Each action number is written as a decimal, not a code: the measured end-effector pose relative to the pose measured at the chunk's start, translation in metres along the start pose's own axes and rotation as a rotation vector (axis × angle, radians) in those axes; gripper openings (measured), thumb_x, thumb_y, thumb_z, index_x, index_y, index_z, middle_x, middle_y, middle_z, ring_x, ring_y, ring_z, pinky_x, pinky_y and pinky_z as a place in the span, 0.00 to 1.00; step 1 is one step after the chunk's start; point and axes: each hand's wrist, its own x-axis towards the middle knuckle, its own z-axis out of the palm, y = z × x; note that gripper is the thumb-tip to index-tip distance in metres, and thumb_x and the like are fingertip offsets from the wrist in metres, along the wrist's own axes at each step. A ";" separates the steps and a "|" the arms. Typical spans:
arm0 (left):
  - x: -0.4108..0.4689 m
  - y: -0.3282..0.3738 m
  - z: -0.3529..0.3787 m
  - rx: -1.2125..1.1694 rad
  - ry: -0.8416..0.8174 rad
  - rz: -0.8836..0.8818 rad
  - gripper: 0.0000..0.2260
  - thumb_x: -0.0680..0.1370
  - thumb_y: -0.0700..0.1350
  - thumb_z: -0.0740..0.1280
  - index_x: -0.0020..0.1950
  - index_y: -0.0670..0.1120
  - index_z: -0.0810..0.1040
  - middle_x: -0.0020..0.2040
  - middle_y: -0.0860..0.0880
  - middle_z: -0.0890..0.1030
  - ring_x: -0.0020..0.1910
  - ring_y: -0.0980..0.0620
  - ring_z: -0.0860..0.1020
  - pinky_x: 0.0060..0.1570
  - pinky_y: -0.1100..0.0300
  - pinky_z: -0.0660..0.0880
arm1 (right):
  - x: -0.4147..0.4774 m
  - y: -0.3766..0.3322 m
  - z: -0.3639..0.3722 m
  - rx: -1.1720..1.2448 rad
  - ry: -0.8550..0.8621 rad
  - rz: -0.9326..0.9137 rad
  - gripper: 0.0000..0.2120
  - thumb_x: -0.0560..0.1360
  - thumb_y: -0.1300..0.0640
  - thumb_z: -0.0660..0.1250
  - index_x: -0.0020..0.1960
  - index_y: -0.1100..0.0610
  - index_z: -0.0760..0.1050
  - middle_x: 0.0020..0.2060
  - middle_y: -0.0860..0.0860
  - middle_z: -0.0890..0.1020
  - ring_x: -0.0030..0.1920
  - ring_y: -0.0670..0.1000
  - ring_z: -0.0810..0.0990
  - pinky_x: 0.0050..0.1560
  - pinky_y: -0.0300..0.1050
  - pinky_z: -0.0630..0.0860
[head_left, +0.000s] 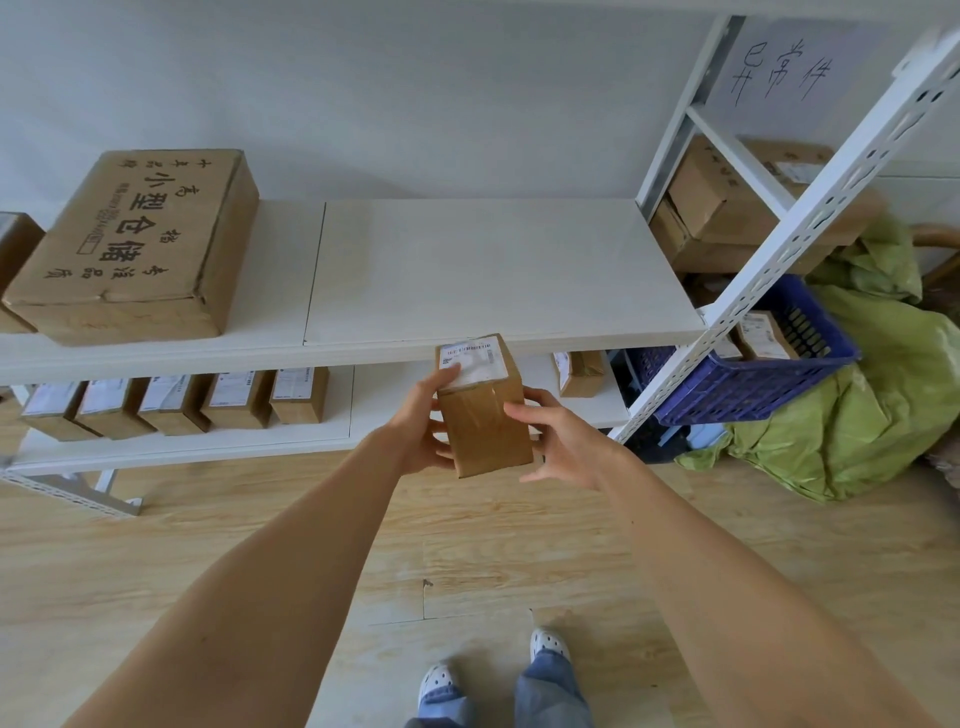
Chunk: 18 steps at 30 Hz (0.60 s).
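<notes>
A small brown cardboard parcel (483, 415) with a white shipping label on its top end is held upright in front of the white shelf unit (498, 270). My left hand (423, 423) grips its left side, thumb up on the label. On the right side of the parcel, my right hand (558, 439) wraps it with the thumb across the front and the fingers behind. The parcel hangs just below the front edge of the upper shelf board.
A large printed carton (135, 244) lies on the upper shelf at left. Several small labelled parcels (176, 400) line the lower shelf, one more (579, 371) at right. A blue crate (753, 364), stacked cartons (727, 208) and green bags (857, 405) stand right. Wooden floor below.
</notes>
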 end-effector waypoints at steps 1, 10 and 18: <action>0.000 0.001 -0.002 0.000 -0.002 0.005 0.24 0.77 0.61 0.65 0.59 0.41 0.75 0.44 0.41 0.79 0.42 0.40 0.80 0.55 0.42 0.77 | 0.001 0.000 -0.001 0.034 -0.017 0.024 0.36 0.67 0.47 0.78 0.71 0.47 0.66 0.68 0.52 0.74 0.66 0.58 0.75 0.66 0.75 0.64; 0.005 -0.008 -0.007 0.033 -0.197 0.118 0.48 0.59 0.45 0.80 0.76 0.56 0.64 0.66 0.41 0.78 0.61 0.36 0.79 0.57 0.33 0.76 | 0.007 0.002 0.004 -0.083 0.051 0.101 0.44 0.62 0.29 0.72 0.72 0.47 0.69 0.67 0.54 0.76 0.68 0.59 0.73 0.70 0.74 0.60; 0.003 -0.009 -0.002 0.264 -0.088 0.060 0.32 0.67 0.57 0.77 0.67 0.47 0.74 0.59 0.44 0.82 0.60 0.42 0.79 0.67 0.35 0.70 | 0.006 0.009 -0.001 -0.190 0.023 0.052 0.31 0.68 0.42 0.76 0.67 0.50 0.73 0.60 0.53 0.82 0.62 0.57 0.79 0.65 0.69 0.71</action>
